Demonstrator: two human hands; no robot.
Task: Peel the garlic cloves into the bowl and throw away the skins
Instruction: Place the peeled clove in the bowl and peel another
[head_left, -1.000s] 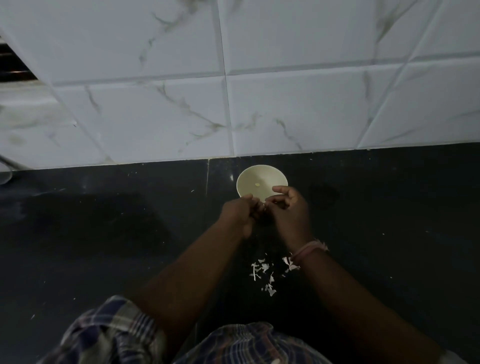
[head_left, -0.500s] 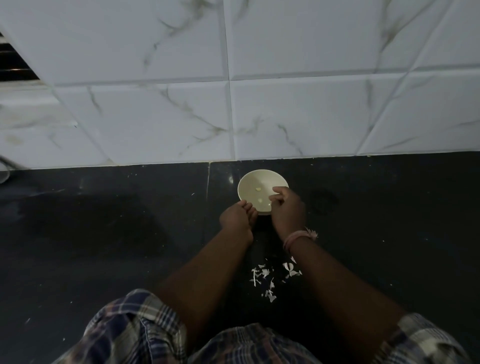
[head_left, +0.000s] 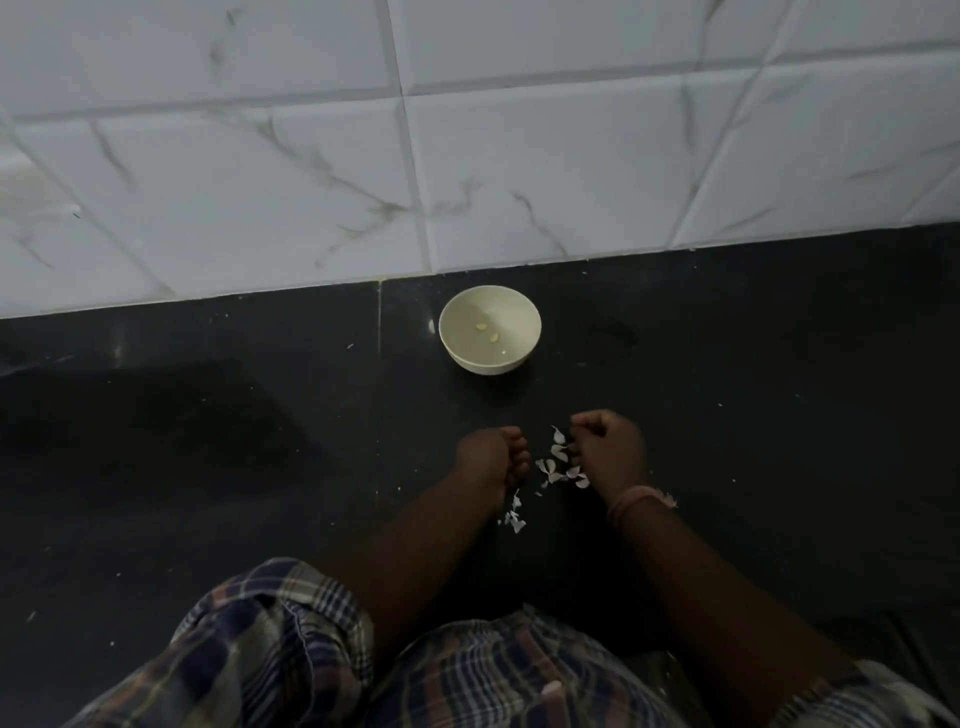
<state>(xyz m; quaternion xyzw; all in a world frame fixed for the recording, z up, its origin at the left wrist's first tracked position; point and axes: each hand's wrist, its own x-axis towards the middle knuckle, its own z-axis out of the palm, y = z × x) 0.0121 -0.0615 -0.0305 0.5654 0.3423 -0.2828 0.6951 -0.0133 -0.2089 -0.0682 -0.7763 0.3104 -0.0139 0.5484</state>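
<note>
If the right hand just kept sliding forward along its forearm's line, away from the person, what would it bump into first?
Probably the white bowl, standing up and slightly left of the right hand. Only bare dark counter lies between them. It might just pass the bowl's right side and reach the tiled wall.

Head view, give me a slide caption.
Both hands curled over garlic skins; peeled cloves in bowl.

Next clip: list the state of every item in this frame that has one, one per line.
Small round cream bowl: upright on the dark countertop, holding two peeled garlic cloves.
Papery white garlic skins: scattered loose on the countertop between the hands.
Left hand: fingers curled; contents hidden.
Right hand: fingers curled; contents hidden.
</note>
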